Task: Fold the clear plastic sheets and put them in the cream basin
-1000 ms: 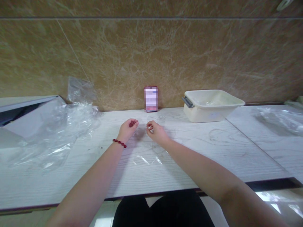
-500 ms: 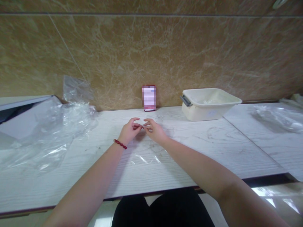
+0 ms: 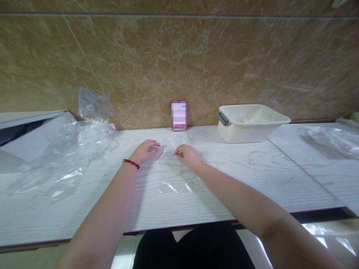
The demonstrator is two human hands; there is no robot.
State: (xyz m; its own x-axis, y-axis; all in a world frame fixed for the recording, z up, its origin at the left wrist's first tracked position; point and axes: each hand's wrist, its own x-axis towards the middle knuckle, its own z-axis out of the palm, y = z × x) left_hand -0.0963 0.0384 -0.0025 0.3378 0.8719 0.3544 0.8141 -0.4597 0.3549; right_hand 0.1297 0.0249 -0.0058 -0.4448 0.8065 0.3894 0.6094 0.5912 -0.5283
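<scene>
A: What lies closest?

B: A sheet of clear plastic [image 3: 177,175], spread on the desk [image 3: 280,175] toward you, its glinting near end short of the middle of the near edge.

A: Gripped how?

B: At its far end. Your right hand [image 3: 188,155] is closed in a pinch, seemingly on the plastic. Your left hand [image 3: 146,150] has thumb and fingers narrowly parted just beside it; whether they have caught any, I can't tell.

A: And the step?

B: I'd judge you're working that far end between your fingertips. The next move calls for a light pinch on each side, since film this thin probably slips and clings.

A: Beyond that?

B: A white tub [image 3: 244,133] sits near the back edge, to your right; a phone [image 3: 178,116] stands mid-edge against the wall [image 3: 179,56].
</scene>
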